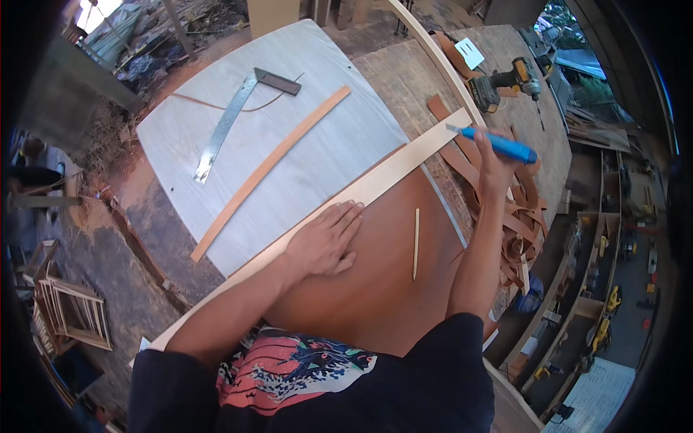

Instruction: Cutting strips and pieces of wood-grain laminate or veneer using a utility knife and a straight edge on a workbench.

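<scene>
A woodworking shop, partly open-air. A worn plywood bench (404,79) bears a steel square (227,119), a cordless drill (505,83) at far right and veneer offcuts (520,216). Shelves of tools (606,289) stand right; wooden frames (72,310) and scrap timber lie left.

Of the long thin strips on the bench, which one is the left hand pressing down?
The left hand presses the long pale wooden strip beside the brown sheet; the orange-brown strip lies untouched on the grey panel.
</scene>
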`<act>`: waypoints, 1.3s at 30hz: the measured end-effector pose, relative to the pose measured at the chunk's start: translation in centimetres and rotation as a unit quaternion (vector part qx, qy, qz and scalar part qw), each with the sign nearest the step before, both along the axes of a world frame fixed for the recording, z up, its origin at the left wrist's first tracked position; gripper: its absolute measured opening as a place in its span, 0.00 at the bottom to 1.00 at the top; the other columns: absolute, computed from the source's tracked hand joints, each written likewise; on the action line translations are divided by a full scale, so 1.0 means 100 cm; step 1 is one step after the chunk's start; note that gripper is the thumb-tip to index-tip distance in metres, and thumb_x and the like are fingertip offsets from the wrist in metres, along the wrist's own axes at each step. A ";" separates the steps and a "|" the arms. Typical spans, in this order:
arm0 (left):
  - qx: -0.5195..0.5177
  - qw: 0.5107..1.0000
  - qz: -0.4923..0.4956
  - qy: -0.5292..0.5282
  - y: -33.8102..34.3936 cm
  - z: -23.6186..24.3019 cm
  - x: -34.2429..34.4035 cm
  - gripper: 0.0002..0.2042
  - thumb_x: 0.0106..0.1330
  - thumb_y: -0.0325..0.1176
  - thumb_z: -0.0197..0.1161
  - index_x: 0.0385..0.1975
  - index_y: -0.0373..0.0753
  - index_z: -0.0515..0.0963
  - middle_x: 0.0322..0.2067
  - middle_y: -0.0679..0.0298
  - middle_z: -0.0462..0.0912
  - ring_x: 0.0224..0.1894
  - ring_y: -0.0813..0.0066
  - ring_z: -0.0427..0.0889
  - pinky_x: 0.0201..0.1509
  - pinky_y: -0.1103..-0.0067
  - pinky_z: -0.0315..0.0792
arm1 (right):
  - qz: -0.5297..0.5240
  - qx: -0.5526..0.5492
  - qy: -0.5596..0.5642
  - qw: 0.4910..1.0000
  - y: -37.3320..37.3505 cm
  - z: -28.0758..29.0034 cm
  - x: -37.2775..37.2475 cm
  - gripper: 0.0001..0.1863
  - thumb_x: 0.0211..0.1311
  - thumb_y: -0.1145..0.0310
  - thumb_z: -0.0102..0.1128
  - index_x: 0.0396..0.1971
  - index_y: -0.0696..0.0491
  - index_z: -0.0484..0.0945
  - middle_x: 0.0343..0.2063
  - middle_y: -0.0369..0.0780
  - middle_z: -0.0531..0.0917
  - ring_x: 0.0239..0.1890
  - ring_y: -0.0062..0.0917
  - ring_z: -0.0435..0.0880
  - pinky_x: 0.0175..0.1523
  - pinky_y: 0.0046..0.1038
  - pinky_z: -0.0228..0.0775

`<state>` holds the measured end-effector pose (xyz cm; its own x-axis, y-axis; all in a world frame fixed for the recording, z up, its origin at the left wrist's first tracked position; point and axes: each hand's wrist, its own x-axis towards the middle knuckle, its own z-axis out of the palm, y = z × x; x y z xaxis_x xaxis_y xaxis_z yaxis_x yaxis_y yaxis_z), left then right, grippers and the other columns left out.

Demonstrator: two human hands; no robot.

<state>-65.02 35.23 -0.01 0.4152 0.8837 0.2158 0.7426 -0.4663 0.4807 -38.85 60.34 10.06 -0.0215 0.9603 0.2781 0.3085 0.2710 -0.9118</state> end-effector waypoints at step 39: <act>0.004 1.000 0.006 0.001 -0.004 -0.017 0.008 0.36 0.65 0.50 0.58 0.66 0.24 0.70 0.72 0.45 0.66 0.76 0.52 0.62 0.80 0.64 0.57 | 0.151 -0.130 -0.155 0.968 -0.039 -0.037 -0.122 0.21 0.57 0.63 0.82 0.34 0.62 0.79 0.26 0.39 0.85 0.28 0.20 0.84 0.33 0.23 0.79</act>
